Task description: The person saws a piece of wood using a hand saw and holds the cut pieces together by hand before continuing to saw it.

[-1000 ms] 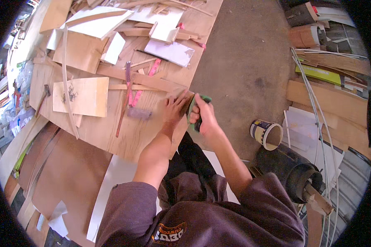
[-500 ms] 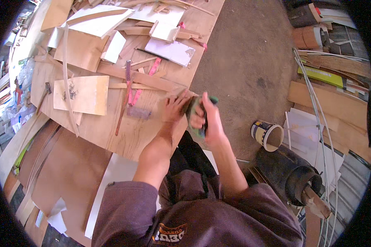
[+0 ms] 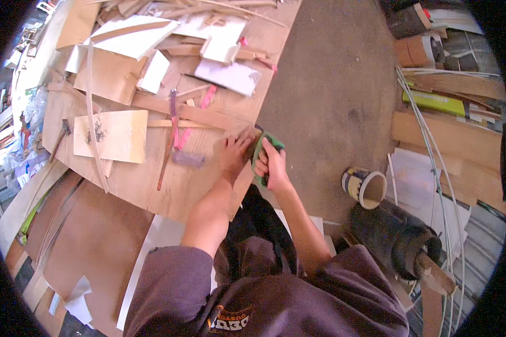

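At the right edge of the plywood table (image 3: 202,194), in the head view, 2 bare hands are close together. The left hand (image 3: 237,153) lies flat with its fingers stretched out, near the right end of a long wooden strip (image 3: 205,117). The right hand (image 3: 271,167) has its fingers curled tight around a green-handled tool (image 3: 276,140), just beside the left hand. Far to the left lies a hammer (image 3: 66,127), near a light wood board (image 3: 126,135). Well to the right, a bucket (image 3: 351,184) is tipped on its side.
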The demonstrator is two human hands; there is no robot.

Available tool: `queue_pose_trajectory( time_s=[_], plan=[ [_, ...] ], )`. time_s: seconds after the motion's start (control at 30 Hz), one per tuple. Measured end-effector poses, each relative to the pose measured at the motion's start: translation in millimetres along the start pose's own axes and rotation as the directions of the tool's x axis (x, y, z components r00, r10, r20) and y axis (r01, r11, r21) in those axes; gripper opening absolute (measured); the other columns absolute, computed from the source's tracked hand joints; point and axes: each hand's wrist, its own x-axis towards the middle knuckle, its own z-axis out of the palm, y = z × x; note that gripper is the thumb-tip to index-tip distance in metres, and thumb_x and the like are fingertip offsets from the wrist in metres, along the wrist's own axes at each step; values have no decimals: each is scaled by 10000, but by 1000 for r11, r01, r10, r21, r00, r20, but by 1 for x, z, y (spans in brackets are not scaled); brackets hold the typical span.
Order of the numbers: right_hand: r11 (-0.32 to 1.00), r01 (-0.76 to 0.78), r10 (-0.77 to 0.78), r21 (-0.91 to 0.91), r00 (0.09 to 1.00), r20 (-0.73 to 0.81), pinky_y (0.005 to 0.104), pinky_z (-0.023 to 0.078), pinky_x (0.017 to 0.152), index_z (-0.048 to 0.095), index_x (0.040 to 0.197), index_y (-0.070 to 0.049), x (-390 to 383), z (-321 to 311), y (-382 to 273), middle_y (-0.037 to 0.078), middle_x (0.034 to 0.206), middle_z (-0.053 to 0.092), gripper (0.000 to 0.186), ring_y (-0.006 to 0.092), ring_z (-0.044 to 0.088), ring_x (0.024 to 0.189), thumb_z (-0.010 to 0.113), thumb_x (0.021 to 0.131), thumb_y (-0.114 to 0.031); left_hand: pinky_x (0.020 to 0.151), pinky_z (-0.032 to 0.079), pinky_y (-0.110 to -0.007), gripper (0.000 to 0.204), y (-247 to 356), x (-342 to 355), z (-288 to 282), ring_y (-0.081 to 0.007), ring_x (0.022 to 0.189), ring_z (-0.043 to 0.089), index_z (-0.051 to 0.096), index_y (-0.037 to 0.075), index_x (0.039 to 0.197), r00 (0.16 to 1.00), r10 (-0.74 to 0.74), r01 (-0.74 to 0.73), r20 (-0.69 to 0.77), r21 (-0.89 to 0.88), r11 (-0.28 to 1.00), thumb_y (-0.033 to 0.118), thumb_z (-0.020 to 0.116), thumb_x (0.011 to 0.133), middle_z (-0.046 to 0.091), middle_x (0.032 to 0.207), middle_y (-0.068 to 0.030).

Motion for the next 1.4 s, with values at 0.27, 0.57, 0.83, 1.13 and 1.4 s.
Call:
queue_pose_trajectory(
  time_s=[0.27,0.57,0.83,1.13,1.4],
  plan=[
    [988,128,-135,-81,987,-86,289,287,355,400,719,-131,5,33,10,-43,541,375,393,91,347,380,608,965,-355,899,349,-388,467,-7,-12,10,-201,1020,500,582,256,1273,994,33,-39,-106,-58,998,202,618,810,441,1484,117],
    [978,193,-197,-79,980,-41,285,286,358,386,707,-128,-1,1,28,-44,520,347,428,86,343,375,602,961,-395,894,355,-397,528,-10,-12,14,-209,1011,505,556,249,1324,993,61,-58,-103,29,998,193,634,805,478,1459,87],
    [973,229,-229,-19,973,-8,278,271,381,371,719,-146,-11,-2,28,-47,540,347,421,84,330,394,594,965,-403,970,371,-435,406,20,-7,-40,-277,1136,524,547,186,1293,997,80,-80,-16,-25,996,172,592,890,522,1416,4],
    [918,386,-390,90,920,37,257,261,352,408,734,-138,-115,-27,-12,-43,533,338,396,75,318,372,553,988,-406,753,492,-339,277,84,-42,-80,-206,841,621,563,0,1186,962,-173,271,209,-782,561,176,578,973,662,938,-121],
    [799,526,-588,291,786,192,236,245,326,415,771,-147,-194,-46,-50,-45,522,312,367,63,273,343,510,1008,-410,618,480,-362,247,98,-7,-101,-171,682,577,590,-2,1112,989,21,93,148,-719,689,121,655,907,629,744,-102]
  ],
)
